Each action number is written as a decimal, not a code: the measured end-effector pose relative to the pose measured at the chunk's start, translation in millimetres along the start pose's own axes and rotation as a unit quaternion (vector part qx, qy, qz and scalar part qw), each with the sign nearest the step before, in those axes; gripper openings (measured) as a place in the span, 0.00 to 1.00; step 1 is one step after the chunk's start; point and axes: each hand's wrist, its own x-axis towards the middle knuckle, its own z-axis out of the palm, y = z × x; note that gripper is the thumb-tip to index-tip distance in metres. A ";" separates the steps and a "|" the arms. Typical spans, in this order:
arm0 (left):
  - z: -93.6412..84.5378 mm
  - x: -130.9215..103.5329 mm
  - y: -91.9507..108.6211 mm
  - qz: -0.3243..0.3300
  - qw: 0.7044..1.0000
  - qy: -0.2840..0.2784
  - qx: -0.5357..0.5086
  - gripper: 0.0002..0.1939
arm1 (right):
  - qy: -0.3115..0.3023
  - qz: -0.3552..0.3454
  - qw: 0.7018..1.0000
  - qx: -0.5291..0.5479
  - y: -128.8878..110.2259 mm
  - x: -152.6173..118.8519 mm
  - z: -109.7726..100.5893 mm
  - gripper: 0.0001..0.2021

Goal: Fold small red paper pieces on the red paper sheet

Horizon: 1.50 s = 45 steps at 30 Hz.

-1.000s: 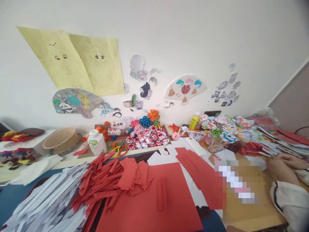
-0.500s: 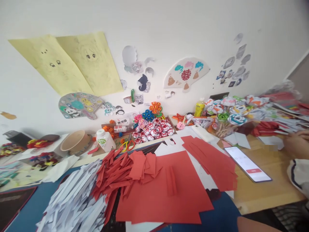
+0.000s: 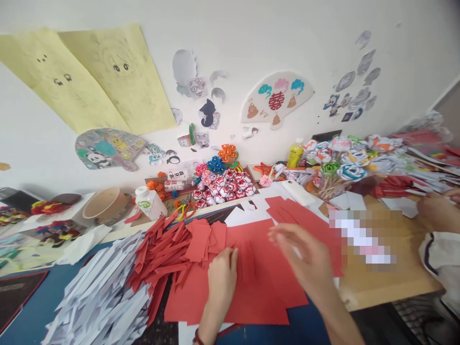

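Red paper (image 3: 258, 287) lies flat under the left hand (image 3: 221, 278), which rests palm down, fingers together, holding nothing. The right hand (image 3: 305, 261) hovers just above the same sheet, blurred, fingers spread wide and empty. Both forearms reach in from the lower edge. Left of the sheet sits a heap of red strips (image 3: 168, 254), then white strips (image 3: 100, 297). Another person's hand (image 3: 436, 211) rests at the far right on the wooden table (image 3: 381, 287).
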 end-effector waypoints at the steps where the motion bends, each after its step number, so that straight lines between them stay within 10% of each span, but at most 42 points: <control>1: 4.7 0.5 -0.4 -0.009 1.000 -0.006 0.029 0.17 | -0.029 0.016 0.999 -0.029 -0.4 -6.2 7.5 0.17; 8: 11.6 2.9 14.9 -0.039 0.993 -0.049 0.101 0.14 | -0.144 0.062 0.973 -0.171 33.7 -15.7 54.2 0.10; 15: 12.4 3.1 13.8 -0.016 1.000 -0.019 -0.001 0.10 | -0.138 0.091 0.986 -0.017 44.1 -21.1 49.1 0.09; 28: 28.7 1.1 13.6 0.049 0.997 0.046 0.049 0.08 | -0.103 0.042 0.953 -0.281 41.8 -23.7 61.3 0.13; 45: 36.2 -0.5 -6.5 0.219 0.967 0.087 0.099 0.19 | -0.116 -0.114 0.960 -0.228 61.7 -37.2 51.3 0.18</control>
